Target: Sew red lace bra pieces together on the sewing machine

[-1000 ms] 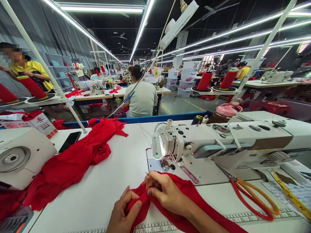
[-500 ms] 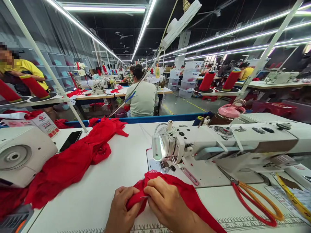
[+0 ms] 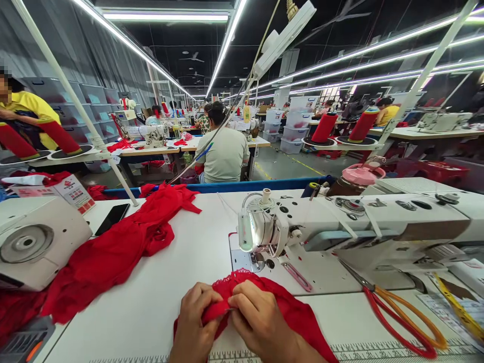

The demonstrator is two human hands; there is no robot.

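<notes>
A piece of red fabric (image 3: 298, 307) with a lace edge (image 3: 242, 275) lies on the white table in front of the sewing machine (image 3: 272, 222). My left hand (image 3: 194, 320) pinches a folded strip of it between thumb and fingers. Close beside it, my right hand (image 3: 260, 315) is closed on the same fabric, thumb and fingertips together. A small pale sliver shows at the right fingertips, too small to name. Both hands hide the middle of the fabric. The needle area stands just beyond the lace.
Orange-and-red-handled scissors (image 3: 404, 312) and pink-handled tweezers (image 3: 297, 276) lie to the right. A long red fabric heap (image 3: 109, 257) and a phone (image 3: 112, 219) are at left. A printed ruler (image 3: 374, 350) runs along the front edge. A person (image 3: 223, 146) sits ahead.
My hands have drawn slightly closer together on the fabric. More lace edge shows above them, and the fabric bunches on the left. The pale sliver shows less.
</notes>
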